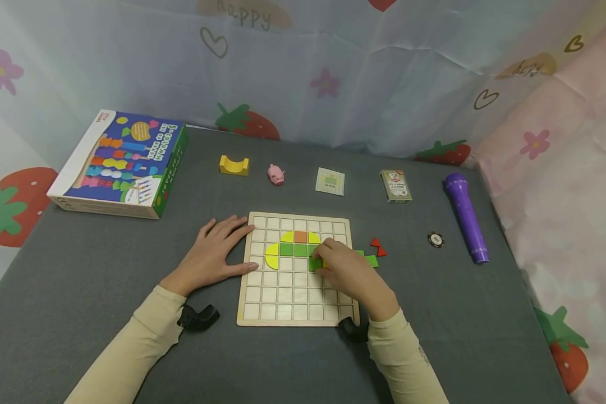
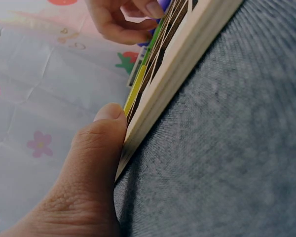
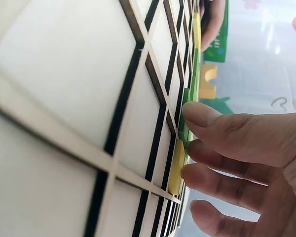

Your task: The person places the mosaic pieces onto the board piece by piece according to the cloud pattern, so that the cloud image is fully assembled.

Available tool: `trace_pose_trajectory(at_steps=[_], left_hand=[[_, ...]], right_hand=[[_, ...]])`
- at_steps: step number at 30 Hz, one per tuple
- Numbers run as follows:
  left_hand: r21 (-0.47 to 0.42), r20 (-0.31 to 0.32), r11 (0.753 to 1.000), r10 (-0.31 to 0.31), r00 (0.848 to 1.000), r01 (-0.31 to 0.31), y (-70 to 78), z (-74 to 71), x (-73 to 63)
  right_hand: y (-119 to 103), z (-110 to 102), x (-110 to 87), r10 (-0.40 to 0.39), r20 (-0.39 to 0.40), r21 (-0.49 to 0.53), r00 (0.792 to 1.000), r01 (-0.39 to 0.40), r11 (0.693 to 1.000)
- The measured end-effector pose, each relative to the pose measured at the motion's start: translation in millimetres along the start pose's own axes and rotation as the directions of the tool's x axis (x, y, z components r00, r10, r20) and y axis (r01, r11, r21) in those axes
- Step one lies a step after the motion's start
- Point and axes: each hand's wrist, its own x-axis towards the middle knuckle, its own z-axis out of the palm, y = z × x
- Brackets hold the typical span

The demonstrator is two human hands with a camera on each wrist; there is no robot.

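Thumb and index finger of the right hand, bent and nearly together, pinch a green tile by its edges; the tile lies over the right half of the gridded wooden board, the landmark for all positions given here. The remaining fingers are curled loosely, and a yellow piece shows just beside them on the board. The left hand is spread wide and grasps nothing; its thumb and index finger rest on the board's left edge.

On the upper part of the board, yellow quarter-rounds lie at the left and top of a row of green squares, with an orange square above the row. Just beyond the board's right edge are red triangles and further green pieces.

Behind the board stand a yellow block with a curved hollow, a pink pig figure, a patterned card and, toward the right, a playing-card box. Well to its right lie a round chip and a purple microphone; behind and left, a large game box.
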Motion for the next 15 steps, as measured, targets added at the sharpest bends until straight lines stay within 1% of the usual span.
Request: trace_pose_trajectory(at_steps=[4,15], left_hand=[[-0.001,0.002,1.000,0.001,1.000,-0.001,-0.1,-0.3,0.0],[-0.006,-0.002,1.000,-0.001,1.000,0.001,-1.6,1.5,-0.2]], right_hand=[[-0.5,0.3,-0.5,-0.029,-0.017,-0.006,0.999,0.029,1.000],[0.5,3.6,1.2,-0.060,-0.054,-0.026,0.997,0.059,0.998]])
